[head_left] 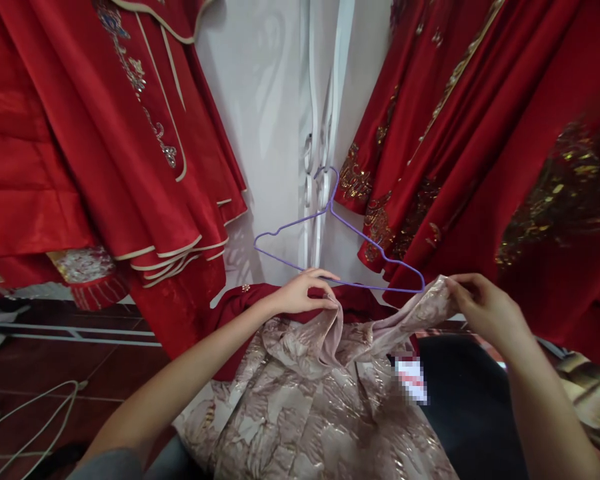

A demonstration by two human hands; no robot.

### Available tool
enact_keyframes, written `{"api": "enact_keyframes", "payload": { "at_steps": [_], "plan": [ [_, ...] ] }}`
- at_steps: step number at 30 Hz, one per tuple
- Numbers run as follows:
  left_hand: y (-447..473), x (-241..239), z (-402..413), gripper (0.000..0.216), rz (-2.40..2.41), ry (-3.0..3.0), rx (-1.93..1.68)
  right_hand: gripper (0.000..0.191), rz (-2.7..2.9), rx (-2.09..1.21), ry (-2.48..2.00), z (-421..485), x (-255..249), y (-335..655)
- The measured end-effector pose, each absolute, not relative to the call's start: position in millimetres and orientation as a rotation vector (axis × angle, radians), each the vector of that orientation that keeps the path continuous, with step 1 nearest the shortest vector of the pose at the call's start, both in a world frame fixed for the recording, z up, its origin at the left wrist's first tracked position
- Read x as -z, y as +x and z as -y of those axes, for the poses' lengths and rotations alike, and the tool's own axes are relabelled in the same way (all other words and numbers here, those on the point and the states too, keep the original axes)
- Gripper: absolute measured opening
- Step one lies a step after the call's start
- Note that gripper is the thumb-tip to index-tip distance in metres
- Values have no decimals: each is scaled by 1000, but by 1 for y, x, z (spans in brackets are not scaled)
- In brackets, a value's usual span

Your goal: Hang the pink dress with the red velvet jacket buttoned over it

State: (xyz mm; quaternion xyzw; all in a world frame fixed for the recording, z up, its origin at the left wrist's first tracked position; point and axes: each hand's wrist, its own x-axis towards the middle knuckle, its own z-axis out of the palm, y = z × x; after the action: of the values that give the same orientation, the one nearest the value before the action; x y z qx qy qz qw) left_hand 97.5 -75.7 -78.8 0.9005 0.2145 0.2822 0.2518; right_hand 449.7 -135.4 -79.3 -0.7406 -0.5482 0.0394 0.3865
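Note:
A beige and gold patterned dress (300,413) lies in front of me, its top edge gathered between my hands. My left hand (307,291) is closed on the upper edge of the dress near its middle, with the thumb and fingers pinching the cloth. At the right, my right hand (480,303) pinches the end of a strap or shoulder part of the dress and holds it out. A purple wire hanger (325,212) stands upright just behind the dress. The hanger's right corner meets the cloth beside my right hand; its lower bar passes behind my left fingers.
Red embroidered garments (105,133) hang at the left, and more red gowns (460,133) hang at the right. White cabinet doors (265,120) stand behind. Dark red cloth (230,320) lies under the dress. A white cable (65,427) loops across the tiled floor.

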Motion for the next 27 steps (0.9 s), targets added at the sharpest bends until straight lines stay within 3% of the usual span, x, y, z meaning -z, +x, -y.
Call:
{"api": "enact_keyframes", "payload": {
  "at_steps": [17,27],
  "plan": [
    [98,76,75,15,-583,2366,-768,22,1519,-31,-1818,119,34,419],
    [100,76,77,13,-586,2313,-790,19,1480,-168,-2047,116,76,447]
  ]
}}
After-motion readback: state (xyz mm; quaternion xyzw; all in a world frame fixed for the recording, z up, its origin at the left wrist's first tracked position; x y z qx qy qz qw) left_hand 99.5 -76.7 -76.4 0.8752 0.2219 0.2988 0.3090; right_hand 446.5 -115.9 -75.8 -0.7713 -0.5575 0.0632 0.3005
